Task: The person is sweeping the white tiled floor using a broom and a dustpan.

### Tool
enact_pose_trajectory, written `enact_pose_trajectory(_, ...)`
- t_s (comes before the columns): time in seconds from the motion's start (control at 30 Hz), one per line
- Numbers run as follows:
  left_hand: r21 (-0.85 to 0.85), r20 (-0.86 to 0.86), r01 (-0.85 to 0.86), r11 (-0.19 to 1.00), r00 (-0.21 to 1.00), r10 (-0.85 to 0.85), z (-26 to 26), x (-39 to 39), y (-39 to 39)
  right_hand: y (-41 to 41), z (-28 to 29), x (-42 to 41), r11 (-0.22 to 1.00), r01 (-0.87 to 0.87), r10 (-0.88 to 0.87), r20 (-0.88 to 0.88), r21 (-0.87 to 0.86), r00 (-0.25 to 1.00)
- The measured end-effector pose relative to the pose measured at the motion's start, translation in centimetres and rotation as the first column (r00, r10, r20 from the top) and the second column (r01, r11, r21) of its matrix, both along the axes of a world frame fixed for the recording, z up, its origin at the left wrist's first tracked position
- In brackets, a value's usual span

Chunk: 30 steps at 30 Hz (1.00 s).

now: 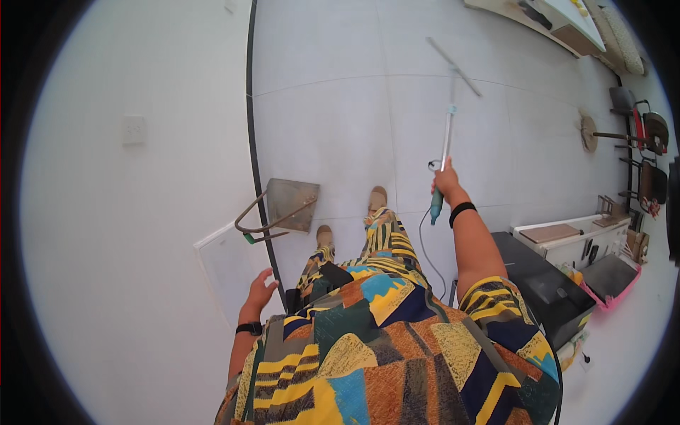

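Note:
My right hand (447, 183) is closed around the teal grip of a long-handled floor tool (447, 141) with a silvery pole. The pole runs away from me to a thin, slightly blurred crossbar (454, 66) over the pale tiled floor. Near the grip there is a dark loop, and a grey cord hangs down toward my body. My left hand (263, 289) hangs at my left side with fingers apart, holding nothing, near the wall. Beyond it a metal dustpan (292, 204) with a bent tubular handle (247, 231) rests by the wall's dark skirting.
To my right stand a black cabinet (542, 287), a white rack (574, 236) with boards and knives, and a pink-edged tray (611, 303). A round-based stand (588, 134) and chairs (652, 183) are farther right. White furniture (571, 26) lies at top right.

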State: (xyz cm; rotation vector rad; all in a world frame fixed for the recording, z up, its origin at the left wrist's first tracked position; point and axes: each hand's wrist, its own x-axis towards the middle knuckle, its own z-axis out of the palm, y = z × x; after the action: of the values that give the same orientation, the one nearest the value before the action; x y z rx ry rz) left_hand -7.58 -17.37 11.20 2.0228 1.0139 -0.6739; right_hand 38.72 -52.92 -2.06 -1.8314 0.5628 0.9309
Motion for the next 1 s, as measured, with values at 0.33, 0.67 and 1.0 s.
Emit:
enact_pose_trajectory(0.33, -0.014, 0.226, 0.084, 0.996, 0.971, -0.079, -9.0, 0.8, 8.8, 2.3, 2.3, -18.6, 0.793, -0.595, 0.593, -0.057, -0.133, 0.803)
enact_pose_trajectory(0.67, -0.140, 0.255, 0.205, 0.969, 0.953, -0.165, -15.0, -0.2, 10.8, -1.0, 9.6, -33.5, 0.585, -0.791, 0.804, 0.003, -0.179, 0.595)
enact_pose_trajectory(1.0, -0.194, 0.227, 0.086, 0.977, 0.973, -0.041, -17.2, -4.0, 11.1, 10.7, 7.2, -26.2, 0.912, -0.410, 0.407, -0.078, -0.023, 0.910)
